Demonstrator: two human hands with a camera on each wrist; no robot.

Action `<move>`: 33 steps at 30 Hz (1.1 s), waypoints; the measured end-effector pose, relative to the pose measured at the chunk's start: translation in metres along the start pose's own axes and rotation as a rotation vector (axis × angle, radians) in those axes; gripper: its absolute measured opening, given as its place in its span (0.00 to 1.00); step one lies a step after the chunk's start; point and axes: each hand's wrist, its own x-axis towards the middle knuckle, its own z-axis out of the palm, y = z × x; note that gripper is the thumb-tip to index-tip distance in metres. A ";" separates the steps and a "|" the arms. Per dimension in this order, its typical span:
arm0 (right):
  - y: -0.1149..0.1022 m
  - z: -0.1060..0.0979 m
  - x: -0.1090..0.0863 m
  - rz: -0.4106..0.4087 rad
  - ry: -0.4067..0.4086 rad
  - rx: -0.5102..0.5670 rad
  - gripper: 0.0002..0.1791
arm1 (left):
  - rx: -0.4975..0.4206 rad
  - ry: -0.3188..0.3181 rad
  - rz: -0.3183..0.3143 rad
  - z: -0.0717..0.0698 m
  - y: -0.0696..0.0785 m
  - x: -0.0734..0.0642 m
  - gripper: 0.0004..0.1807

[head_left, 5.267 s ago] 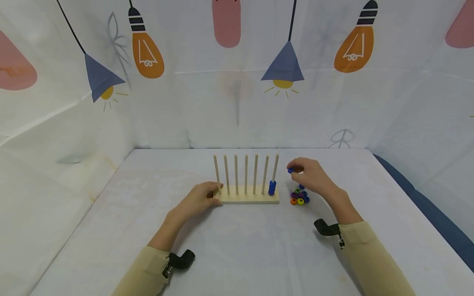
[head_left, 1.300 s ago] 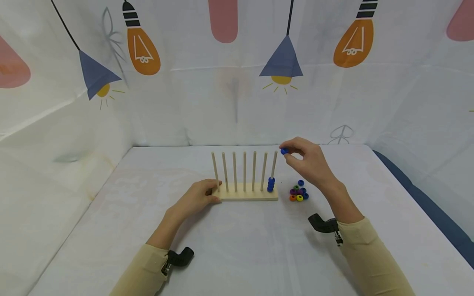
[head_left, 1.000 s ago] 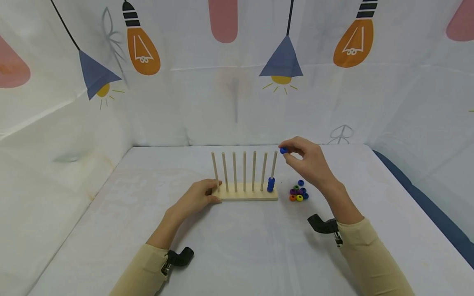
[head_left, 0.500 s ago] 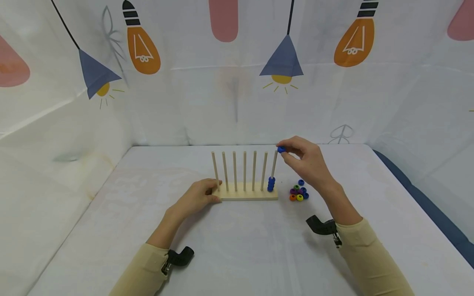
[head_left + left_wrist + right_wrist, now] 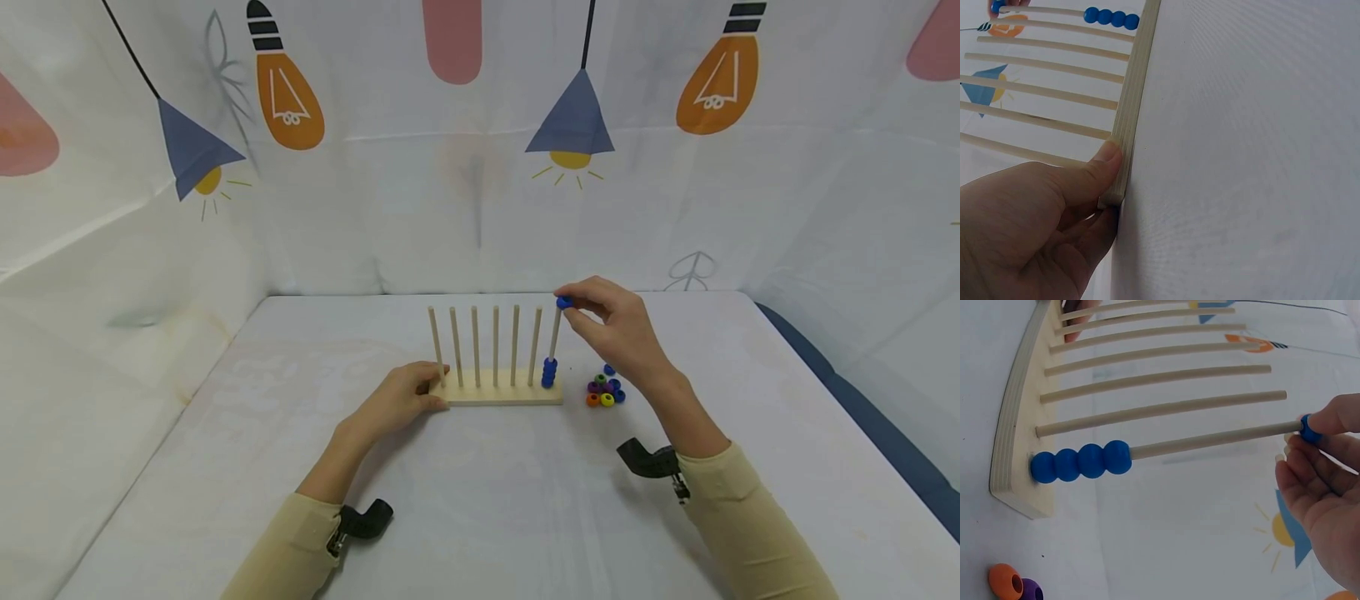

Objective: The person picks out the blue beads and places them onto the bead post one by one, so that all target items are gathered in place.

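"Above the counter (image 5: 480, 500), what did the right hand (image 5: 622, 337) hold?"
"Its fingers (image 5: 1338, 448) pinched a blue bead (image 5: 1310, 430) at the tip of the rightmost peg (image 5: 1222, 438); four blue beads (image 5: 1088, 462) sat at its foot."
"And the left hand (image 5: 397, 402)?"
"Its fingers gripped the left end of the wooden base (image 5: 495, 400)."

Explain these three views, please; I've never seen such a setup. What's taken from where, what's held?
No machine here: these are a person's two bare hands. The wide picture is taken from the head, looking down; the close ones from each wrist. The left hand grips one end of a wooden base with seven pegs. The right hand pinches a blue bead at the tip of the rightmost peg, above four stacked blue beads. Beside the base, loose coloured beads lie on the white surface.
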 end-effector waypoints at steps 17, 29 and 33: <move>-0.002 0.006 0.000 0.005 -0.014 0.007 0.13 | -0.012 0.003 0.006 -0.001 -0.001 -0.001 0.22; -0.001 0.006 0.000 0.036 -0.033 -0.003 0.13 | -0.027 0.004 0.021 0.000 -0.003 0.000 0.18; 0.000 0.006 0.000 0.047 -0.038 -0.002 0.13 | -0.025 0.005 0.023 0.000 -0.004 0.000 0.19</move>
